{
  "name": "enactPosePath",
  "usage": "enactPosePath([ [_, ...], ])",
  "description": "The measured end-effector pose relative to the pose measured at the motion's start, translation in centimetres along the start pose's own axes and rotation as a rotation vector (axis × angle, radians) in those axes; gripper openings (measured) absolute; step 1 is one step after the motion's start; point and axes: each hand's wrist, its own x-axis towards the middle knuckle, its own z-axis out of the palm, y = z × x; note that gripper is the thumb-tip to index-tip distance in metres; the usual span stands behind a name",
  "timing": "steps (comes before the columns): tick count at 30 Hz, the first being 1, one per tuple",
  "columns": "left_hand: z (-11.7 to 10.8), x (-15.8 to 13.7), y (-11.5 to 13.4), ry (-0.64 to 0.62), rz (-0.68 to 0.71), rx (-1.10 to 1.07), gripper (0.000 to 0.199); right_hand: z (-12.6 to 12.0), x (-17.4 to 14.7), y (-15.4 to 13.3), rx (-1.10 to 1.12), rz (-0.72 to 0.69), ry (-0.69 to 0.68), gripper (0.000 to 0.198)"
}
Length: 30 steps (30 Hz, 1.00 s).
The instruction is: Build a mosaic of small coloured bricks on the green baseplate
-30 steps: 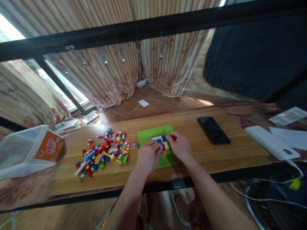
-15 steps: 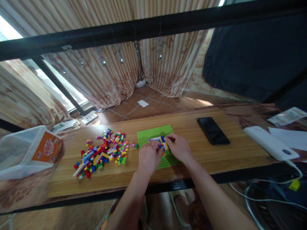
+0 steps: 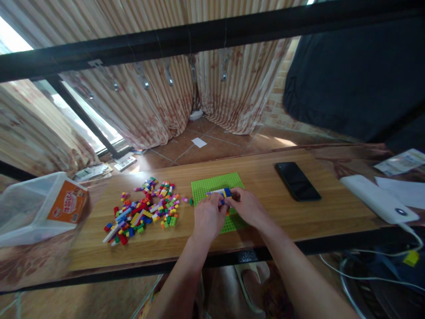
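A small build of joined toy bricks (image 3: 226, 192), mostly blue, white and yellow, is held just over the green studded baseplate (image 3: 217, 180). My left hand (image 3: 210, 215) is closed on the build's near left side, its fingers covering part of it. From the right, my right hand (image 3: 245, 204) pinches the build's other end between thumb and fingers. An orange bit shows below the build, between the hands. Whether the build touches the baseplate is hidden.
Left of the baseplate lies a heap of loose coloured bricks (image 3: 142, 210). A clear plastic box (image 3: 33, 212) stands at the far left. On the right are a black phone (image 3: 297, 180) and a white power bank (image 3: 378, 199) with a cable. A black bar (image 3: 206, 37) crosses above the table.
My right fingers have shifted their grip on the build's right end, and the build appears tilted differently, showing more blue. The whole view has shifted slightly.
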Motion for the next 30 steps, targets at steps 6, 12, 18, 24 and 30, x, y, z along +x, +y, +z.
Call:
enactPosePath([
  [6,0.2,0.0,-0.2,-0.004,-0.001,-0.037,0.006,0.1,-0.1,-0.3,-0.106,-0.022,0.005,0.029],
  [12,-1.1,-0.2,-1.2,-0.002,-0.027,-0.265,0.014,0.0,-0.2,0.3,-0.037,-0.022,0.007,0.034],
  [18,-4.6,0.0,-5.6,0.141,-0.117,-0.291,0.014,-0.5,-0.3,0.6,0.045,-0.015,0.041,0.039],
  [24,-6.9,-0.7,-10.5,0.124,-0.221,-0.119,0.017,-0.6,-0.3,0.3,-0.032,0.023,0.134,0.041],
  [30,-7.0,-1.2,-9.8,0.054,-0.221,-0.027,0.022,-0.4,-0.4,0.4,-0.131,-0.021,0.189,0.038],
])
